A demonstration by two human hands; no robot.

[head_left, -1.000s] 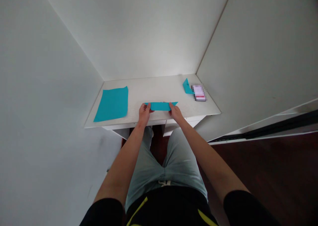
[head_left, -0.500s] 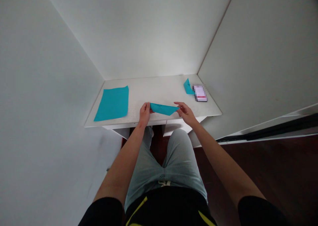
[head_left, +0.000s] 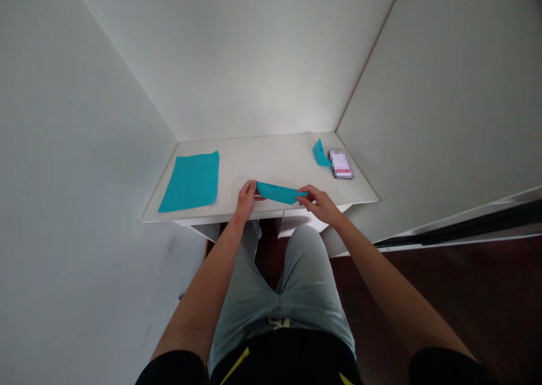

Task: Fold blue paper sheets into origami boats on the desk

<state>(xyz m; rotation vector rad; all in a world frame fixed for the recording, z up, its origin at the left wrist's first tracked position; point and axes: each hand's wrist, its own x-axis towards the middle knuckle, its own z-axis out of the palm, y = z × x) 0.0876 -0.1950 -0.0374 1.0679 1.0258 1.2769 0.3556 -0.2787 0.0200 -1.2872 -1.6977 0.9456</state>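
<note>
A folded strip of teal paper [head_left: 277, 193] is held just above the front of the small white table [head_left: 271, 159]. My left hand [head_left: 246, 200] pinches its left end. My right hand [head_left: 319, 203] pinches its right end, fingers closed on the paper. The strip tilts slightly, its left end higher. A flat teal sheet [head_left: 191, 180] lies on the table's left side, apart from both hands.
A small folded teal piece [head_left: 320, 152] sits at the table's back right beside a blurred white and pink box [head_left: 341, 165]. White walls close the table in on three sides. My knees are under the front edge; dark floor lies to the right.
The strip came off the table and is now held in the air. My right hand shifted right and toward me, turning the strip. The view dropped a little.
</note>
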